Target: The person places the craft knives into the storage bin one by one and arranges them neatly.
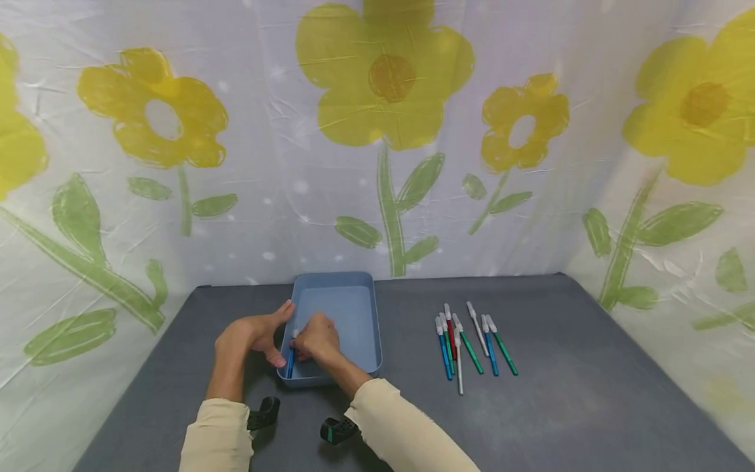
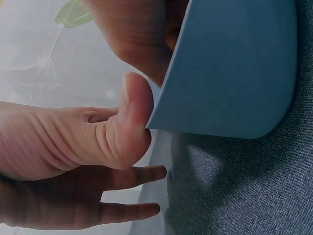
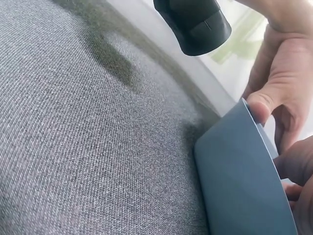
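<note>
A blue-grey rectangular tray [image 1: 361,313] stands near the back of the table, left of centre. My left hand [image 1: 252,333] is at its left side, thumb against the rim near the front corner. In the left wrist view the other fingers [image 2: 128,211] of that hand stretch out beyond the wall. Inside the tray, my right hand [image 1: 320,337] pinches a blue felt-tip pen [image 1: 291,364] with a white cap, along the left wall. The tray wall [image 3: 239,171] hides most of the right hand's fingers in the right wrist view.
Right of the tray lies a loose group of felt-tip pens with white caps: blue ones [image 1: 444,354], green ones [image 1: 501,351], a red one [image 1: 452,341] and whitish ones [image 1: 460,377]. A flowered curtain [image 1: 283,196] hangs behind the grey table [image 1: 566,393].
</note>
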The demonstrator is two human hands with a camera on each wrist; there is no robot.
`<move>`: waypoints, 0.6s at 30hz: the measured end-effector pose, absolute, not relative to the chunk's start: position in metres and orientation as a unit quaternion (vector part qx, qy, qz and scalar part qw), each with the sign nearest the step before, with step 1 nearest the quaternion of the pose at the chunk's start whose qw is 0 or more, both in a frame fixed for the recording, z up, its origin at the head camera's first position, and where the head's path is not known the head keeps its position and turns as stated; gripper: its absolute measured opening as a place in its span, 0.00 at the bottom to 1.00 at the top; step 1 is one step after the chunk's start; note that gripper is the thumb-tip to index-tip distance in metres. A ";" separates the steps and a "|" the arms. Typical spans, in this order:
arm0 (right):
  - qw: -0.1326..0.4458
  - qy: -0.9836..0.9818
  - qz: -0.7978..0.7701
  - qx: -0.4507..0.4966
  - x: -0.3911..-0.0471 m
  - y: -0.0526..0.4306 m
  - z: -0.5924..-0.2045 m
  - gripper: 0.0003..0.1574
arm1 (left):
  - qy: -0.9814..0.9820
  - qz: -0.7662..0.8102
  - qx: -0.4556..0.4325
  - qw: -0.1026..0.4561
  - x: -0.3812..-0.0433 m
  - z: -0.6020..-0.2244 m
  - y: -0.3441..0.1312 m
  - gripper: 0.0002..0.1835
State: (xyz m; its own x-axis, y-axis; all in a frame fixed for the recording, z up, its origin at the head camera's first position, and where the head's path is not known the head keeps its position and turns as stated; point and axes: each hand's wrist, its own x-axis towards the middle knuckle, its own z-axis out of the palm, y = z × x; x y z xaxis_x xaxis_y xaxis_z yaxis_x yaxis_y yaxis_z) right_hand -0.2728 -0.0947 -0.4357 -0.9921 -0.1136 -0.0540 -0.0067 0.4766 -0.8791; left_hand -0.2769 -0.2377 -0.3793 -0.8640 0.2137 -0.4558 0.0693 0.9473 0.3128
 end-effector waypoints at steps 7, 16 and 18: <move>0.066 0.844 -0.530 -0.053 -0.271 -0.090 -0.434 0.06 | 0.953 0.151 0.078 0.252 -0.277 -0.381 -0.239 0.72; 0.092 0.829 -0.550 -0.045 -0.269 -0.086 -0.429 0.03 | 0.952 0.145 0.074 0.258 -0.278 -0.380 -0.240 0.71; 0.097 0.824 -0.557 -0.039 -0.268 -0.086 -0.427 0.04 | 0.952 0.146 0.082 0.256 -0.278 -0.381 -0.241 0.71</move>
